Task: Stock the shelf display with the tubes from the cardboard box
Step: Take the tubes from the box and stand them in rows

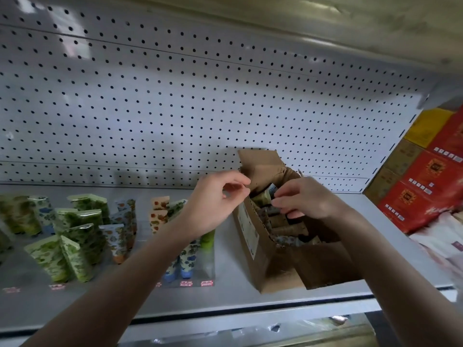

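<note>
Reaching into the box (253, 249) for more tubes (261, 197): we judge the step in hand to be the pick-up, not yet the placing. The box stands open on the shelf (225, 294), right of centre, its far flap upright against the pegboard (175, 96); the tubes lie packed inside it, just beside and beneath the right hand (303, 199). That hand is over the opening, its fingers curled down among the tubes and touching them; whether they have closed on one we cannot tell. The left hand (215, 201) is at the box's left rim, fingers curled and thumb drawn near the forefinger (a pinch on the rim is likely, but the blur leaves it unsettled). Stocked tubes (82, 231) stand cap-down in rows on the shelf to the left, the nearest row just beside the box and partly hidden by the left forearm. Red cartons (431, 186) fill the bay to the right. The next move, as we read it, calls for a firm hold on one or a few tubes, a lift clear of the rim and flaps, then a carry leftward to a gap in the rows, setting each down without toppling its neighbours
</note>
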`<state>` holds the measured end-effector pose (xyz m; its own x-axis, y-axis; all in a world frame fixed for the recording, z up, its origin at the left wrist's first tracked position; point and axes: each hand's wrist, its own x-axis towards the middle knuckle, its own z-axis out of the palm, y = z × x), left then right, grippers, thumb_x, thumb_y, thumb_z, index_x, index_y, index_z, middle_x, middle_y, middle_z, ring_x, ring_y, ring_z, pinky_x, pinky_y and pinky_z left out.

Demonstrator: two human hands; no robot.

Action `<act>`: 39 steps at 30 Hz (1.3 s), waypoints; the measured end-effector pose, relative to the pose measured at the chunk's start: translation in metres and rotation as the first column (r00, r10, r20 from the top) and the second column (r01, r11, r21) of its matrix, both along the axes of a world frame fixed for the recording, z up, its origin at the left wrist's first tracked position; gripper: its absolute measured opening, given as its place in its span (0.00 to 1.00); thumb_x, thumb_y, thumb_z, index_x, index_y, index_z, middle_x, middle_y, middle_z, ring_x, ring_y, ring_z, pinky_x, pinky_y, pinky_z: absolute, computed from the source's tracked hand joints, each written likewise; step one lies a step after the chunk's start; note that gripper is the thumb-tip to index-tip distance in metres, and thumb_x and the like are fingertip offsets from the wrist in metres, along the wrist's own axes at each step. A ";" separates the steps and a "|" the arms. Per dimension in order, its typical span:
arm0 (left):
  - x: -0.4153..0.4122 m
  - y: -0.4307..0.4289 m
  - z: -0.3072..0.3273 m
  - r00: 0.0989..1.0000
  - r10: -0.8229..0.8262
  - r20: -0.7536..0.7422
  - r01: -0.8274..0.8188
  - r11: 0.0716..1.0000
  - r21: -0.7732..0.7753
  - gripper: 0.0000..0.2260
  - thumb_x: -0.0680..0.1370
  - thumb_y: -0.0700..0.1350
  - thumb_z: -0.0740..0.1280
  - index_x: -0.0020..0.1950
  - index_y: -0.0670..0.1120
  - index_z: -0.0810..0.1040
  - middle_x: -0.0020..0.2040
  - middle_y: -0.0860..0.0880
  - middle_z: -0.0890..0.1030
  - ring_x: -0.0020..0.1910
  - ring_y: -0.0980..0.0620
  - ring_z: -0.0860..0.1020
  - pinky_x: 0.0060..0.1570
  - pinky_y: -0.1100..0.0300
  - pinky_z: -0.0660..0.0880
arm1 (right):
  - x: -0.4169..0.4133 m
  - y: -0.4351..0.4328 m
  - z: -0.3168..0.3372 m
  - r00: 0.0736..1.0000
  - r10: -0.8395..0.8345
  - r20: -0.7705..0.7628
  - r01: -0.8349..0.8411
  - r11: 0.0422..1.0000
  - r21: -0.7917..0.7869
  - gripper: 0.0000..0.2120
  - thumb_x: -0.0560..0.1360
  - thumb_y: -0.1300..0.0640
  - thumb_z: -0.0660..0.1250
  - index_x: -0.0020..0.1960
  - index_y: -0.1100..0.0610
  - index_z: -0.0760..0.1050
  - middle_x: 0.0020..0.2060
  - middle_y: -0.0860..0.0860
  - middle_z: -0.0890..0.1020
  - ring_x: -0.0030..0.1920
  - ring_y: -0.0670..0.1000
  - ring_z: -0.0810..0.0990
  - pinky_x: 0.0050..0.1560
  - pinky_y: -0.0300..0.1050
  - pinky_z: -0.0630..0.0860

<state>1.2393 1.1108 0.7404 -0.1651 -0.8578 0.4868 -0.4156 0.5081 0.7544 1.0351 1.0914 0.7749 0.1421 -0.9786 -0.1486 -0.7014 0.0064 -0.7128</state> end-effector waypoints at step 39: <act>0.079 0.049 0.002 0.952 0.108 -0.286 -0.088 0.993 0.085 0.05 0.69 0.42 0.74 0.42 0.50 0.81 0.40 0.53 0.83 0.40 0.55 0.79 0.49 0.51 0.77 | 0.130 0.052 0.026 0.773 0.209 0.600 0.114 0.883 -0.455 0.05 0.72 0.66 0.70 0.40 0.58 0.78 0.29 0.49 0.80 0.28 0.43 0.76 0.35 0.35 0.75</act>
